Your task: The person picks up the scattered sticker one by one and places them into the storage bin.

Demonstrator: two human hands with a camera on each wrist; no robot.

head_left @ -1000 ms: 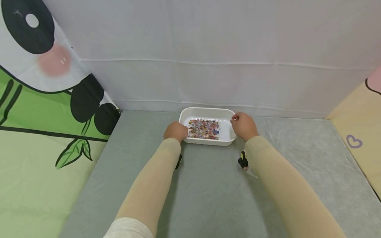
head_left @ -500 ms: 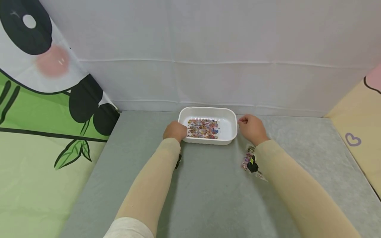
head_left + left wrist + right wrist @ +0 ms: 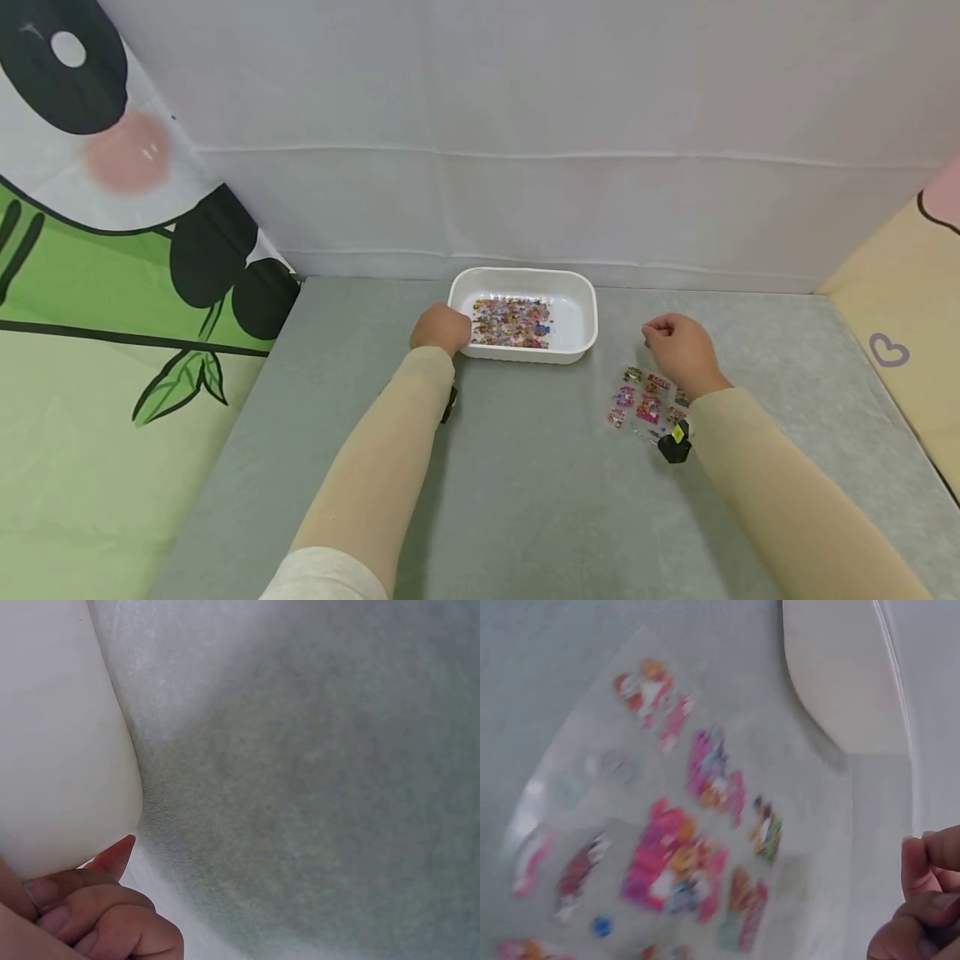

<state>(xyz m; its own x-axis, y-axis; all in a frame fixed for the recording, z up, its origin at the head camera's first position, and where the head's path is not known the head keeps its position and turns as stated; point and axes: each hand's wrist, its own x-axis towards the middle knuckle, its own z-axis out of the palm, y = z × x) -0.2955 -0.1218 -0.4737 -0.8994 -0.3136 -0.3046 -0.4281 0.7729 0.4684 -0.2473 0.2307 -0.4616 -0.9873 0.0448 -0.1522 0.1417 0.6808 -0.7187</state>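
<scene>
My left hand grips the left rim of a white plastic tray; in the left wrist view its fingers curl at the tray's corner. Inside the tray lies a shiny, densely patterned mass of colourful stickers. To the right of the tray my right hand hovers with curled fingers, thumb and forefinger close together, and nothing visible between them. Under that hand and wrist, a clear sticker sheet with pink and purple cartoon figures lies on the table, partly covered by the wrist camera.
Grey cloth covers the table. A white fabric wall rises right behind the tray. Printed side panels stand at both sides, a green one at the left and a yellow one at the right.
My right hand has left the tray's right rim and moved right and toward me, uncovering the sticker sheet. The left hand and the tray have stayed in place.
</scene>
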